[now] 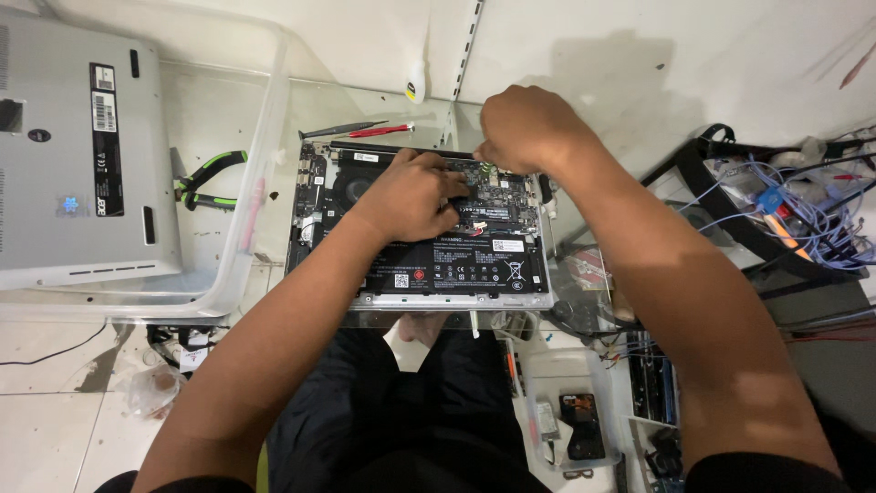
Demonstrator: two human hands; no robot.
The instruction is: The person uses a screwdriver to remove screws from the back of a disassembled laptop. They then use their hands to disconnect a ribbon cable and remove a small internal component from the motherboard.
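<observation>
An opened laptop (511,294) lies bottom-up on a glass table, showing its black battery (474,265), fan (351,189) and circuit board (506,190). My left hand (408,194) rests on the board near the fan, fingers curled and pressing down on a part. My right hand (522,128) is bunched over the board's far edge, fingertips pinched at something small that the hand hides. Whether it holds a tool cannot be told.
A silver laptop bottom cover (78,146) lies in a clear plastic tray (265,183) at the left, beside green-handled pliers (208,178). A red-handled screwdriver (379,131) and black tweezers (339,130) lie behind the laptop. Tangled blue wires (803,205) sit at the right.
</observation>
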